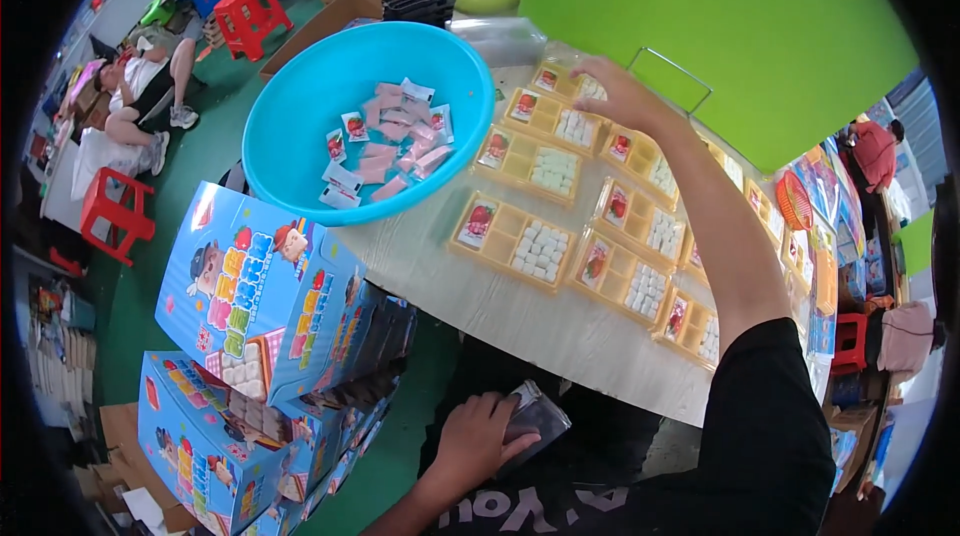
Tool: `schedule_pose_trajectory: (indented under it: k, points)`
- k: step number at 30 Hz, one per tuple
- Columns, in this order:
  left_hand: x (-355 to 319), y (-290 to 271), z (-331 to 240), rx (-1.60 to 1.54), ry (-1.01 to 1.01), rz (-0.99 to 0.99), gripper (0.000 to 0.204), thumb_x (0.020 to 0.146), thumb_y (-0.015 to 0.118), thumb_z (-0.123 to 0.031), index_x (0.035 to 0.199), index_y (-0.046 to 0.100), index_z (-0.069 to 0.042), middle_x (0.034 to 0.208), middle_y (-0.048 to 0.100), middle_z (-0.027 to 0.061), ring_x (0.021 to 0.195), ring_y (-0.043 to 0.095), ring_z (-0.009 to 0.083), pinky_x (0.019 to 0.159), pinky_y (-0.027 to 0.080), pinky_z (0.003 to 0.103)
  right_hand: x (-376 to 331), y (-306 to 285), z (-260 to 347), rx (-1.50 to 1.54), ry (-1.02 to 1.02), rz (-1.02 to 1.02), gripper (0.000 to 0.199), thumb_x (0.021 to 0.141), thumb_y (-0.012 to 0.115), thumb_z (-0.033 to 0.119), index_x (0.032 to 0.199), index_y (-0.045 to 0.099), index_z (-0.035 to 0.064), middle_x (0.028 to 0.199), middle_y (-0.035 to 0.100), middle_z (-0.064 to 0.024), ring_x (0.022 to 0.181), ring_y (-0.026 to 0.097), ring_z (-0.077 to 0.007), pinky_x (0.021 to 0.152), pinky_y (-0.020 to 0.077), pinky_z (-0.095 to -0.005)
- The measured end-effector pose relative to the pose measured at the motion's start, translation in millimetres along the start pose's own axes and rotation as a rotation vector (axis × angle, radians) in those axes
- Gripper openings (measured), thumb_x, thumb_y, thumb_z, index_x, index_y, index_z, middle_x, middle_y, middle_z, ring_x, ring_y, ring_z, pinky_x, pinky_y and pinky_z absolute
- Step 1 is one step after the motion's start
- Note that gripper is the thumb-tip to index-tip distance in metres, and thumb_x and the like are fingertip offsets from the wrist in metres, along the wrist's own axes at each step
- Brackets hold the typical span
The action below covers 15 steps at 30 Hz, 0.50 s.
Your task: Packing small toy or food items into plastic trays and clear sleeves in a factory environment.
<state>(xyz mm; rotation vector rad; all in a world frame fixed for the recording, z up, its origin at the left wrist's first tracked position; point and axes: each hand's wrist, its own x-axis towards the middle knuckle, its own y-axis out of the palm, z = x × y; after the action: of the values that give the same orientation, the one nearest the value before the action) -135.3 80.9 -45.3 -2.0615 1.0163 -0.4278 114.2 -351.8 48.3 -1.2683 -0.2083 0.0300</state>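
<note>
My right hand [622, 96] stretches over the far end of the table, its fingers curved around the end of a yellow plastic tray [562, 82]. White candy pieces in that tray show between thumb and fingers. Low in front of my body, my left hand [478, 439] is closed on a dark, shiny, flat pack [535, 418]; its contents cannot be made out. Several similar trays stand in rows, such as the near yellow tray [512, 241], with a strawberry-printed sachet [479, 220] in one compartment and white pieces [541, 251] in another.
A blue basin [268, 126] holds pink packets [398, 126] and printed sachets. Blue printed cartons [262, 281] are stacked at left, beside the table [440, 321]. A green panel [720, 26] rises behind the trays, with a metal handle [672, 68]. Another person [150, 86] reclines far left.
</note>
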Motion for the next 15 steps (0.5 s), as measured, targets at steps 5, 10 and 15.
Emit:
schedule_pose_trajectory:
  k: [5,10,15]
  points:
    - [1,4,4,-0.051,-0.006,-0.067,0.059,0.076,0.077,-0.048,0.113,0.062,-0.005,0.104,0.061,0.0149,0.091,0.061,0.0339,0.079,0.051,0.042,-4,-1,-8,0.03,0.034,-0.02,0.048,0.089,0.067,0.035,0.129,0.056,0.0101,0.137,0.05,-0.0132,0.131,0.046,-0.0301,0.111,0.0371,-0.0426]
    - [1,9,6,-0.039,-0.007,-0.066,0.059,0.075,0.078,-0.048,0.112,0.062,-0.005,0.104,0.061,0.0149,0.092,0.06,0.0353,0.08,0.051,0.043,-4,4,-7,0.064,0.035,-0.031,0.046,0.091,0.064,0.034,0.13,0.055,0.0112,0.135,0.051,-0.0138,0.13,0.046,-0.0305,0.11,0.0373,-0.043]
    - [4,10,3,-0.055,-0.03,-0.045,0.06,0.075,0.078,-0.049,0.112,0.062,-0.005,0.105,0.06,0.0149,0.093,0.06,0.0354,0.081,0.05,0.043,-4,10,-17,-0.004,-0.041,-0.004,0.046,0.093,0.059,0.037,0.131,0.057,0.0129,0.142,0.047,-0.0164,0.132,0.045,-0.0341,0.112,0.0353,-0.0439]
